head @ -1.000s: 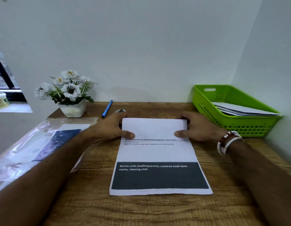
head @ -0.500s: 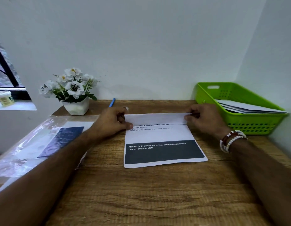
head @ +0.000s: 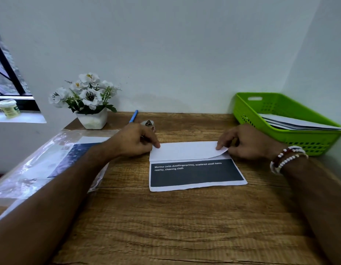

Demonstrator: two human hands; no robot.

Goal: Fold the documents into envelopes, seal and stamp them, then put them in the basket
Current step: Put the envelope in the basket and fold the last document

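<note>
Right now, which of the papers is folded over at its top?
The document with the dark band, held by the left hand and right hand. The ones in the green basket and the plastic sleeve lie untouched.

Matt paper document [head: 187,150], grained wooden desk [head: 166,226], perforated plastic basket [head: 299,139]

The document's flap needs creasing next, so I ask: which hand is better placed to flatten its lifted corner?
Probably the right hand: it holds the lifted corner of the document, while the left hand holds the other corner, which lies flat.
</note>
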